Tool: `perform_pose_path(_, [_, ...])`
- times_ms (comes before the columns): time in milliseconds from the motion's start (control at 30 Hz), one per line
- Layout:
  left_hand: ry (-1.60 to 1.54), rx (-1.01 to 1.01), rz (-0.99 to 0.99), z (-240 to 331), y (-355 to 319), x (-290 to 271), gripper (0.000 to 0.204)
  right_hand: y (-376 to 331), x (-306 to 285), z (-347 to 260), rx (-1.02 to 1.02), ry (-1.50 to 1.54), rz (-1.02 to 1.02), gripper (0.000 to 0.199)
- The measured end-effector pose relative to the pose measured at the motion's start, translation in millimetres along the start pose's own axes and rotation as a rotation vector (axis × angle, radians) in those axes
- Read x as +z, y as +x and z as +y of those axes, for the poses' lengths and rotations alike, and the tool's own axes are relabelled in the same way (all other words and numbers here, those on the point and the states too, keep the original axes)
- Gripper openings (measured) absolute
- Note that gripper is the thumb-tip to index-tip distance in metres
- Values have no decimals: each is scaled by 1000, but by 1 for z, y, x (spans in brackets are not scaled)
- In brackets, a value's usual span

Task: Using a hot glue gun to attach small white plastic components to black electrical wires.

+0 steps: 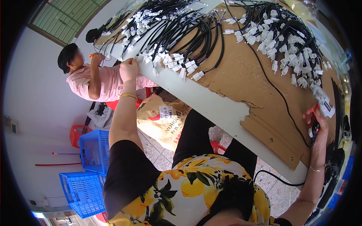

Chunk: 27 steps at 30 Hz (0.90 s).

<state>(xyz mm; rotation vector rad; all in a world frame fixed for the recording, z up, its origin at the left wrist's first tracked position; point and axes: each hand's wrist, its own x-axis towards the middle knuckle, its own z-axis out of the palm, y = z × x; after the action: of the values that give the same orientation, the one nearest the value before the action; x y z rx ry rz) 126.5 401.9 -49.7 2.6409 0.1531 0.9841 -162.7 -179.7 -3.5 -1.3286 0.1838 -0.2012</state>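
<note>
My left hand is at the table's far left edge, its fingers closed; whatever they may hold is hidden. Just right of it lie black cables with white plug connectors. Over at the right side of the table, my right hand curls round a small dark object with a white part, whose kind I cannot make out. Something red shows by its fingertips. A white, bottle-like container lies just beyond these fingers, below a second heap of cables with white connectors.
Torn brown cardboard covers part of the white table. A thin black cord crosses it toward my right hand. A person in pink sits at the left. Blue crates and a printed brown sack stand below the table.
</note>
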Motion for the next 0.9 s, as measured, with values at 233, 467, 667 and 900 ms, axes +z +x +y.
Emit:
perform_pose_path(233, [-50, -41, -32, 6, -1, -5, 20, -1, 4, -1, -15, -47, -9, 23])
perform_pose_path(467, [4, -151, -30, 12, 10, -4, 22, -1, 5, -1, -9, -24, 28, 25])
perform_pose_path(667, [37, 24, -1, 7, 16, 2, 19, -1, 5, -1, -21, -26, 24, 24])
perform_pose_path(900, [163, 159, -118, 14, 23, 2, 23, 1, 3, 0, -39, -7, 19, 22])
